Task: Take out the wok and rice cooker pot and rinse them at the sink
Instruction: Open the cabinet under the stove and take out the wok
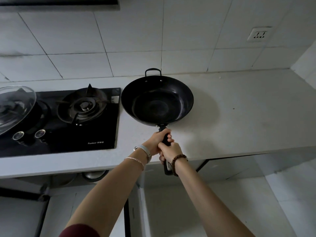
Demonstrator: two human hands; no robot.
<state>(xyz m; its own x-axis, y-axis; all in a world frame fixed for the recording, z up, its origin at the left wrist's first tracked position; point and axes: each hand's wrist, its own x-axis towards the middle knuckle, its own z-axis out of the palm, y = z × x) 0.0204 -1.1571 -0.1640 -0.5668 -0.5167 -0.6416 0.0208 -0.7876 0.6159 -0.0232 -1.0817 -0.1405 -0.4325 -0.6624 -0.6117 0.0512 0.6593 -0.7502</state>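
**Hands stacked on the wok [157,101] handle [162,130]: carry it level**

Both hands are wrapped round the long black handle. The left hand [156,141] grips nearer the bowl, and the right hand [170,150] grips just behind it, touching it. The wok is upright and looks empty. It is over the white countertop [239,117], just to the right of the gas stove [68,117], with its small loop handle [153,71] towards the tiled wall. Whether its base rests on the counter or hangs just above it, I cannot tell.

The wok seems to be out, so the carry to the sink is probably the step in hand. No sink is in view, and I cannot pick out the rice cooker pot.

The weight sits well ahead of the grip, so the bowl will want to dip. The left hand should act as the pivot while the right presses down behind it. Draw the wok in towards the body before turning. Raise it straight up first, then swing it away from the stove so that the rim clears the glass lid [15,106] on the far burner. If the wrists strain, one hand could move to the loop handle.
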